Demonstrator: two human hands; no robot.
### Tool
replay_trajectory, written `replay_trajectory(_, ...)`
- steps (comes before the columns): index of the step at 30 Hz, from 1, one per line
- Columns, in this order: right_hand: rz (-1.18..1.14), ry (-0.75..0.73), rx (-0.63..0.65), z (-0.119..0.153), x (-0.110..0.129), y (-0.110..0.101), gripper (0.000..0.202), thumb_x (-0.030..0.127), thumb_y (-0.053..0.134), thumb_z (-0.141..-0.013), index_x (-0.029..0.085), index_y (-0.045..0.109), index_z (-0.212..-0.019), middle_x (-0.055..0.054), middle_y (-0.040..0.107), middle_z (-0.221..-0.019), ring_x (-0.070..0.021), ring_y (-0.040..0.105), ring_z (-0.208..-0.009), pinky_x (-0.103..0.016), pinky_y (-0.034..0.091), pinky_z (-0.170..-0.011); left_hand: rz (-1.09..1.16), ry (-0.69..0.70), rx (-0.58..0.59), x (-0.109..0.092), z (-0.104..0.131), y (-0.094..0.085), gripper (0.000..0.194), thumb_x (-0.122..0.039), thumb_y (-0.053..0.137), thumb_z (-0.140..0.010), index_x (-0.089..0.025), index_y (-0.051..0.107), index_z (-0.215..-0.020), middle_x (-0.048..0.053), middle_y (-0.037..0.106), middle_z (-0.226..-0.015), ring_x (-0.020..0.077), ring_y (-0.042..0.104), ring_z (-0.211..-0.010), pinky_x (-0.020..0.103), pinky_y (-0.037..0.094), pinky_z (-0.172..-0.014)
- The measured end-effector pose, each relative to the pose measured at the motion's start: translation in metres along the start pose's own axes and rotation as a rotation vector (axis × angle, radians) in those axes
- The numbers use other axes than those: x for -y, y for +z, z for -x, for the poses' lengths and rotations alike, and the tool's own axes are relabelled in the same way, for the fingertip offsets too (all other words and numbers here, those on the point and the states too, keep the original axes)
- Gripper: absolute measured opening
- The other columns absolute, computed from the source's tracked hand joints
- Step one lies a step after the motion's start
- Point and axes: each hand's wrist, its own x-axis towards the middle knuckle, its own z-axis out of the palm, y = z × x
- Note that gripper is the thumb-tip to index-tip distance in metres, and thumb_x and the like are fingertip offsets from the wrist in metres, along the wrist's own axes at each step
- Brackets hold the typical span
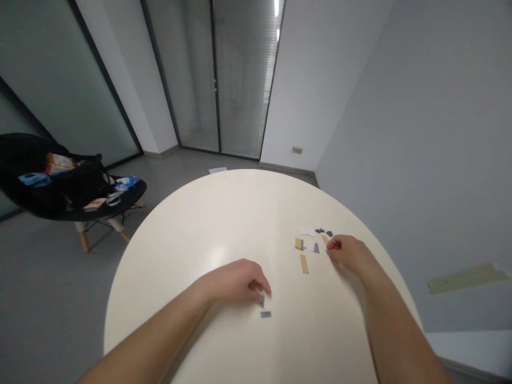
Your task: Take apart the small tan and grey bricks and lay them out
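A small grey block (pixel 262 302) sits just below the center of the frame, at the fingertips of the person's left hand (pixel 239 280). The left grip is curved, thumb and forefinger slightly apart beside the block; whether they pinch it is unclear. A second grey block (pixel 266 314) lies flat just below it on the desk (pixel 192 229).

Right of center, the right hand (pixel 351 255) reaches to a cluster of small pieces. Its thumb and forefinger come together beside a tan strip (pixel 325 240), but what they pinch, if anything, cannot be told. To their left lie a yellow block (pixel 298 244), white pieces (pixel 307 231) and, lower, a tan studded plate (pixel 304 264); dark pieces (pixel 320 231) lie above.

At the left edge of the frame, a black chair (pixel 60 210) holds a bag (pixel 86 184).
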Motion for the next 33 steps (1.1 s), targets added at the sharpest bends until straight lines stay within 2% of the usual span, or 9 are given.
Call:
replay_trajectory(2,-0.003,0.004,-0.003,0.001,0.004,-0.003,0.008,0.017,0.062,-0.062,0.022,0.068,-0.065,-0.003,0.068,-0.067,-0.0164,0.058,-0.060,-0.025,0.037,-0.055,-0.058,0.055,0.036,-0.003,0.000,0.001,0.031,-0.013,0.069,-0.071,-0.021,0.074,-0.101,0.004,0.067,-0.082,0.0122,0.058,-0.068,0.020,0.043,-0.065)
replay_trajectory(5,-0.016,-0.023,-0.080,0.002,0.010,-0.007,0.008,0.022,0.061,-0.067,0.022,0.068,-0.069,-0.002,0.069,-0.070,-0.0165,0.059,-0.063,-0.026,0.038,-0.058,-0.140,0.075,0.049,-0.006,-0.001,0.003,0.033,-0.010,0.071,-0.070,-0.021,0.074,-0.100,0.003,0.066,-0.081,0.0119,0.057,-0.066,0.020,0.042,-0.064)
replay_trajectory(15,-0.136,-0.274,-0.230,0.012,0.034,-0.010,0.021,0.035,0.053,-0.079,0.021,0.069,-0.082,-0.002,0.069,-0.072,-0.0149,0.058,-0.059,-0.027,0.040,-0.060,-0.178,0.050,0.011,0.005,-0.005,0.007,0.006,-0.012,0.071,-0.072,-0.017,0.072,-0.075,0.003,0.067,-0.075,0.0143,0.061,-0.072,0.021,0.043,-0.066)
replay_trajectory(21,-0.199,-0.473,-0.143,0.028,0.067,-0.007,0.020,0.033,0.052,-0.083,0.021,0.068,-0.085,-0.002,0.068,-0.074,-0.0129,0.055,-0.057,-0.027,0.040,-0.060,-0.177,-0.042,-0.037,0.007,-0.003,0.007,0.009,-0.010,0.068,-0.072,-0.018,0.070,-0.076,0.001,0.069,-0.076,0.0125,0.059,-0.067,0.020,0.039,-0.061)
replay_trajectory(24,-0.229,-0.533,-0.099,0.036,0.081,-0.003,0.020,0.031,0.052,-0.085,0.020,0.068,-0.087,-0.002,0.069,-0.078,-0.0135,0.056,-0.060,-0.027,0.041,-0.062,-0.136,-0.099,-0.065,0.004,-0.001,0.006,0.016,-0.009,0.065,-0.071,-0.018,0.070,-0.084,0.000,0.069,-0.073,0.0121,0.059,-0.065,0.020,0.038,-0.058)
replay_trajectory(26,-0.251,-0.558,-0.070,0.040,0.087,-0.001,0.019,0.031,0.052,-0.086,0.020,0.068,-0.089,-0.003,0.069,-0.077,-0.0140,0.057,-0.062,-0.026,0.041,-0.062,-0.109,-0.108,-0.113,0.002,0.000,0.004,0.023,-0.008,0.061,-0.072,-0.019,0.070,-0.090,0.000,0.070,-0.075,0.0128,0.060,-0.066,0.021,0.039,-0.061)
replay_trajectory(29,-0.285,-0.608,-0.035,0.046,0.095,0.002,0.018,0.029,0.053,-0.087,0.019,0.068,-0.090,-0.003,0.068,-0.077,-0.0137,0.057,-0.063,-0.026,0.041,-0.061,-0.063,-0.078,-0.299,0.002,-0.003,0.003,0.017,-0.013,0.057,-0.075,-0.018,0.071,-0.084,0.002,0.070,-0.079,0.0142,0.060,-0.072,0.023,0.041,-0.067)
replay_trajectory(31,-0.310,-0.641,-0.022,0.051,0.099,0.003,0.018,0.029,0.053,-0.088,0.020,0.068,-0.090,-0.003,0.068,-0.076,-0.0131,0.056,-0.062,-0.025,0.040,-0.060,0.065,-0.104,-0.447,0.005,-0.006,0.003,0.011,-0.019,0.058,-0.078,-0.017,0.069,-0.079,0.002,0.069,-0.077,0.0137,0.059,-0.069,0.023,0.042,-0.064)
replay_trajectory(33,-0.335,-0.675,-0.012,0.055,0.104,0.004,0.018,0.030,0.054,-0.088,0.020,0.068,-0.091,-0.003,0.067,-0.075,-0.0122,0.055,-0.060,-0.025,0.040,-0.059,0.294,-0.139,-0.549,0.009,-0.010,0.003,0.009,-0.023,0.062,-0.077,-0.016,0.066,-0.078,0.002,0.067,-0.071,0.0125,0.058,-0.064,0.023,0.042,-0.060)
